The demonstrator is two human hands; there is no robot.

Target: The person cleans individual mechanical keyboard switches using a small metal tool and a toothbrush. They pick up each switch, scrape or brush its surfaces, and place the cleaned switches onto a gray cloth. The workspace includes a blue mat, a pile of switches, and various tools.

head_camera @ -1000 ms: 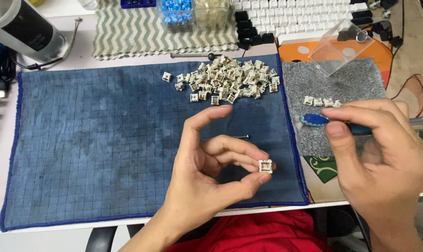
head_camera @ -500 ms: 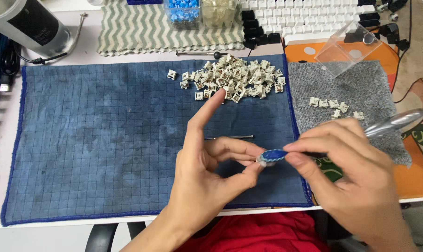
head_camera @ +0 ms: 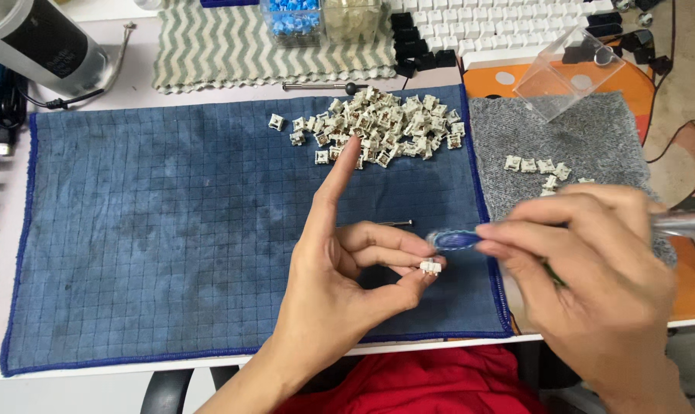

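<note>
My left hand (head_camera: 347, 268) pinches a small beige keyboard switch (head_camera: 431, 267) between thumb and middle fingers, index finger pointing up, above a blue cloth mat (head_camera: 171, 230). My right hand (head_camera: 593, 268) grips a blue-tipped metal tool (head_camera: 456, 240); its blue end sits just above the switch, touching or nearly touching it. A heap of similar beige switches (head_camera: 386, 130) lies at the mat's far edge. A few more switches (head_camera: 535, 165) rest on the grey cloth (head_camera: 593, 146) at the right.
A thin metal pin (head_camera: 393, 224) lies on the mat behind my left fingers. At the back are a clear plastic box (head_camera: 568, 73), a keyboard (head_camera: 501, 19), a zigzag cloth (head_camera: 240, 50), containers of blue and beige parts (head_camera: 324, 19) and a dark cylinder (head_camera: 41, 42).
My right hand has swept left from the grey cloth, bringing the tool's blue end up to the switch in my left hand. The left hand has stayed roughly in place.
</note>
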